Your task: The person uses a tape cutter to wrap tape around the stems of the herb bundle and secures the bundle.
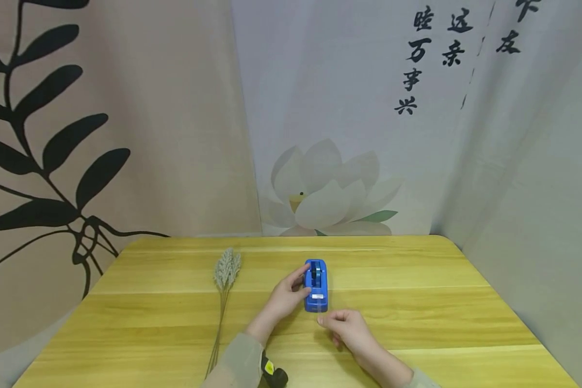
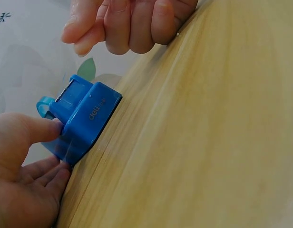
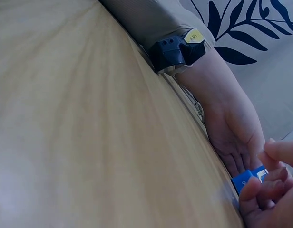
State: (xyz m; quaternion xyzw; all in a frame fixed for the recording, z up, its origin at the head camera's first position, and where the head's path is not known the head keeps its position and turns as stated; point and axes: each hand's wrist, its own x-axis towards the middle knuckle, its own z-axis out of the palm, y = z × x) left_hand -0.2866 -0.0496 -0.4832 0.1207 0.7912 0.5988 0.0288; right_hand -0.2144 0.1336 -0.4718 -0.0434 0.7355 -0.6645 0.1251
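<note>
Blue plastic tape dispenser (image 1: 316, 288) sits upright on the wood-grain table (image 1: 427, 302), cutter end toward the person, directly against the left hand (image 1: 283, 299) and just beyond the right hand (image 1: 347, 327). Left hand grips it from its left side: thumb on the body near the cutter end, other fingers along the side, forefinger tip up by the far end; gap only as wide as the part held. Right hand is near the cutter end, apart from the body, thumb and forefinger tips closed in a pinch, other fingers curled. Faint strip of clear tape (image 1: 319, 314) runs from the dispenser to that pinch; exact contact too small to tell. Left wrist view shows the serrated cutter (image 2: 64, 90), pale blue core ring (image 2: 44, 105), "deli" lettering on the end. Dried stems (image 1: 221, 307) lie left of the left hand, well apart from the dispenser. Black wrist camera (image 1: 275, 373) on left sleeve (image 1: 240, 358). Printed curtain (image 1: 339, 97) behind, lotus and characters.
</note>
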